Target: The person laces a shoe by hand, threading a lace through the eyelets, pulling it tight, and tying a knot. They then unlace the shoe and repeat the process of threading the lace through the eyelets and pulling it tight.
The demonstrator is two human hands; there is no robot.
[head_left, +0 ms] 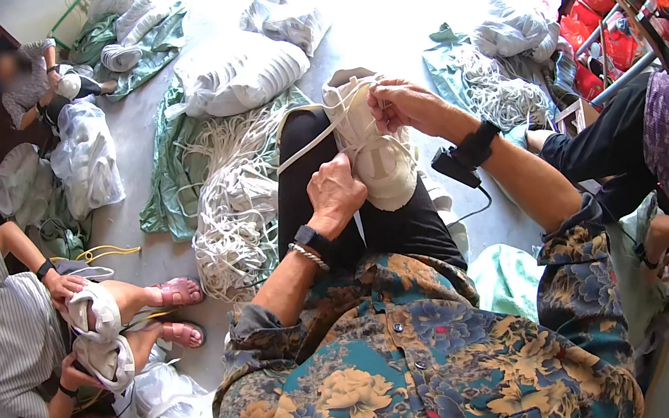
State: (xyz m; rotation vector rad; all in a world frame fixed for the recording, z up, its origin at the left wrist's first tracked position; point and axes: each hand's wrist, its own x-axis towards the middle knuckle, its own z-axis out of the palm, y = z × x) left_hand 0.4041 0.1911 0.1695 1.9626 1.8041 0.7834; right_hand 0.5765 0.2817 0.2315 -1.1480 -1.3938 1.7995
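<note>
A cream lace-up shoe [385, 168] lies across my dark-trousered thighs. My left hand [335, 189] is closed at the shoe's left side, its fingertips hidden against the upper. Above the lacing, my right hand [404, 108] pinches a thin, pale shoelace [310, 149], part of which stretches off to the left over my knee. The lace's exact path through the eyelets is too small to make out.
Beyond my left knee, a heap of loose white laces [229, 168] lies on a green sheet [160, 170], with a clear bag of white shoe parts [240, 72] behind. A second lace heap [502, 89] lies at right. Co-workers sit at both sides; one holds pale shoes [102, 334].
</note>
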